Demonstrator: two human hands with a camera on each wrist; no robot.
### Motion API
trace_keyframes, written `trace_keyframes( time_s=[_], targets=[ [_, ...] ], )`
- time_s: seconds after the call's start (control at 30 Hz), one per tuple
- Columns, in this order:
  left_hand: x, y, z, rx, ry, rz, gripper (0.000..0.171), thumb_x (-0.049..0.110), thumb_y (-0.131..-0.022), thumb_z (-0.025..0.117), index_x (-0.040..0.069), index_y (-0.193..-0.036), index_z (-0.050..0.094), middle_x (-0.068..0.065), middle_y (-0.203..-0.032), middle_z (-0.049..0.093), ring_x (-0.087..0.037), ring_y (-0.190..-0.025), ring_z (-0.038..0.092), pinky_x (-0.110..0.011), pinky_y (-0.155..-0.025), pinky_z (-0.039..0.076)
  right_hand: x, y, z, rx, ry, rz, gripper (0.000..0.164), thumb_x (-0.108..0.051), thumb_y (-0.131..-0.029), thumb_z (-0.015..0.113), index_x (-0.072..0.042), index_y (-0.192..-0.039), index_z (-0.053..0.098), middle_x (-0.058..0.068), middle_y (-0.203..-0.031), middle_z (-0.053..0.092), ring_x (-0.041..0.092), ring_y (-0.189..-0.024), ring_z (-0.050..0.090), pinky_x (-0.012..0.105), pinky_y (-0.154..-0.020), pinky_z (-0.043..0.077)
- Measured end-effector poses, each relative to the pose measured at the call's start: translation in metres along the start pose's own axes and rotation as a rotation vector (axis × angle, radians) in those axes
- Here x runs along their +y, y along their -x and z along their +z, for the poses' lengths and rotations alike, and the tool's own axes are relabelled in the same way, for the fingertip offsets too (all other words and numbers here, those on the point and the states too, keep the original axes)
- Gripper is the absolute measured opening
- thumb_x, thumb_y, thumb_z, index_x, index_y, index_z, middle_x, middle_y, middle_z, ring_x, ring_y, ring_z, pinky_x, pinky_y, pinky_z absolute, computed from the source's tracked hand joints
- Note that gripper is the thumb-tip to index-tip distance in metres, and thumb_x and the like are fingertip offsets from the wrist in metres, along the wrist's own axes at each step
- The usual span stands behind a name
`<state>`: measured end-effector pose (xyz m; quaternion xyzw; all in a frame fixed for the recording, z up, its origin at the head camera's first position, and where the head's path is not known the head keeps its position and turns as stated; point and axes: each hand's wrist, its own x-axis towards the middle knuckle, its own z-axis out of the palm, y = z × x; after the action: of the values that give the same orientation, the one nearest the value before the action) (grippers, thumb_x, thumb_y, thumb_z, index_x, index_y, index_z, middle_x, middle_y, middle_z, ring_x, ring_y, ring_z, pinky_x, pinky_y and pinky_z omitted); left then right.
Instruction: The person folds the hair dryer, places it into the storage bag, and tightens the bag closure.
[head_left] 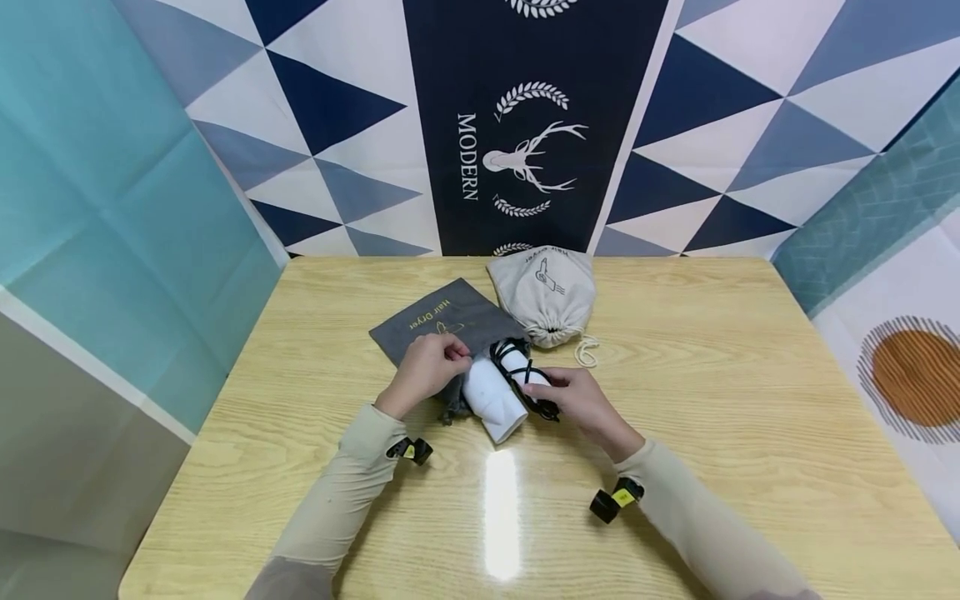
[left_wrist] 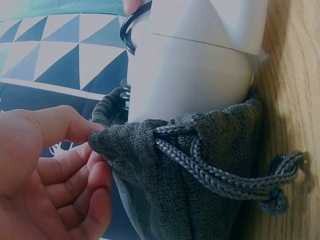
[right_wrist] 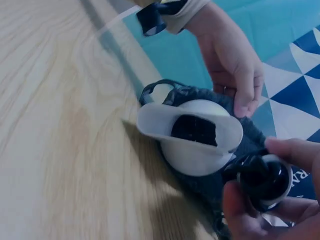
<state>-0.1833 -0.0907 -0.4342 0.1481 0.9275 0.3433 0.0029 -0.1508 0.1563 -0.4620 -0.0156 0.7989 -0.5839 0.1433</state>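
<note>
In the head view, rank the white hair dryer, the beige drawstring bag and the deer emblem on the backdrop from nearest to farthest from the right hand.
1. White hair dryer: held by the right hand, just to its left.
2. Beige drawstring bag: behind the hand, mid-table.
3. Deer emblem: on the backdrop beyond the table.

A light grey drawstring pouch [head_left: 543,293] printed with a small line drawing lies at the far side of the wooden table [head_left: 750,400], its white cord [head_left: 586,350] trailing loose. Behind hangs a triangle-patterned backdrop [head_left: 525,125] reading "MODERN" beside a stag emblem.
</note>
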Motion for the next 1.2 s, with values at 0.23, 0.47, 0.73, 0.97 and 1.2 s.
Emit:
trace_keyframes(
  time_s=[0.23,0.47,0.73,0.97,1.2],
  targets=[
    [0.0,0.0,-0.004,-0.019,0.074,-0.031,0.011,0.017,-0.089,0.067,0.009,-0.093,0.074,-0.003,-0.083,0.071,-0.012,-0.072,0.062,-0.028,-0.07,0.05,-0.001,0.004,0.0,-0.026,0.087,0.031,0.032,-0.025,-0.091,0.068,0.006,-0.1,0.068,-0.008,-0.062,0.051,0.006,-0.057,0.042,0.021,-0.054,0.037],
    [0.003,-0.002,-0.003,-0.064,0.098,-0.044,0.012,0.018,-0.09,0.066,0.01,-0.092,0.074,-0.003,-0.085,0.07,-0.012,-0.075,0.062,-0.027,-0.071,0.05,-0.002,-0.001,0.008,0.046,-0.038,0.049,0.035,-0.026,-0.095,0.063,0.008,-0.102,0.067,-0.007,-0.07,0.061,0.005,-0.066,0.055,0.021,-0.061,0.047],
    [0.015,-0.008,-0.003,-0.11,0.104,-0.022,0.012,0.02,-0.09,0.067,0.011,-0.091,0.074,-0.002,-0.087,0.071,-0.012,-0.079,0.062,-0.025,-0.073,0.049,-0.011,-0.009,0.018,0.096,-0.224,0.043,0.038,-0.018,-0.095,0.061,0.015,-0.113,0.062,-0.006,-0.072,0.066,0.003,-0.065,0.06,0.018,-0.061,0.05],
    [0.017,-0.008,0.001,-0.078,0.033,0.002,0.008,0.016,-0.089,0.067,0.01,-0.09,0.072,-0.002,-0.082,0.07,-0.012,-0.074,0.061,-0.027,-0.073,0.049,-0.011,-0.015,0.027,0.1,-0.203,0.019,0.035,-0.015,-0.094,0.063,0.016,-0.111,0.062,-0.005,-0.073,0.065,0.002,-0.064,0.057,0.017,-0.06,0.048],
    [0.021,-0.014,0.005,0.049,-0.161,0.065,0.013,0.022,-0.088,0.072,0.011,-0.096,0.072,-0.002,-0.086,0.067,-0.017,-0.078,0.061,-0.036,-0.078,0.049,-0.014,-0.015,0.03,0.105,-0.175,0.006,0.036,-0.017,-0.094,0.064,0.014,-0.113,0.063,0.006,-0.085,0.07,0.003,-0.07,0.059,0.018,-0.064,0.051]
  ],
)
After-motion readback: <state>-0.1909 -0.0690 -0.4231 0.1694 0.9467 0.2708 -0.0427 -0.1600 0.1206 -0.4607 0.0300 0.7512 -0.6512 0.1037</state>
